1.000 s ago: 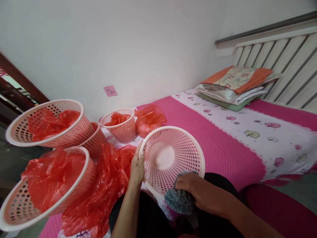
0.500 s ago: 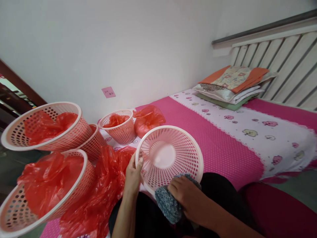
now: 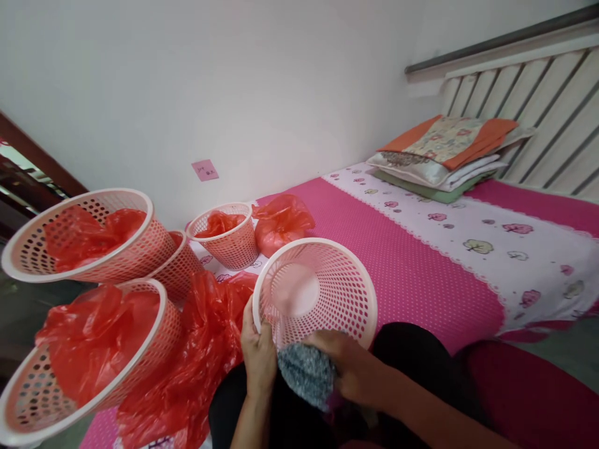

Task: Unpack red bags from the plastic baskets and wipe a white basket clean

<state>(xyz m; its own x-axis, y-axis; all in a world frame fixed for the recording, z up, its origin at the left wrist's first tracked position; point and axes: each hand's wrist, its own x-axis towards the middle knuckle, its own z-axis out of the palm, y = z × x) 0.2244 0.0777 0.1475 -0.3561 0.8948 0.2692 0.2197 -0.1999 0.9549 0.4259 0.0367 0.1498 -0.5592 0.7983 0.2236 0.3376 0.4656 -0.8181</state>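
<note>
A pink perforated plastic basket (image 3: 344, 280) is tilted with its mouth toward me, close to my knees. At its left rim, my left hand (image 3: 260, 352) grips the edge with the thumb near the inside and the fingers around the outside. My right hand (image 3: 344, 362) is closed on a grey-blue fuzzy cloth (image 3: 306, 373), held against the near rim of the basket. Part of that rim is hidden behind the cloth and hand.
On the left stand several pink baskets (image 3: 161, 365) with red plastic bags (image 3: 103, 337) in them. Another red bag (image 3: 283, 221) sits behind. Folded bedding (image 3: 449, 149) lies on the pink bed cover (image 3: 412, 274), near a white radiator (image 3: 552, 112).
My right hand and the cloth have moved left along the near rim. The basket has turned slightly, and my left hand has shifted a little lower on its rim.
</note>
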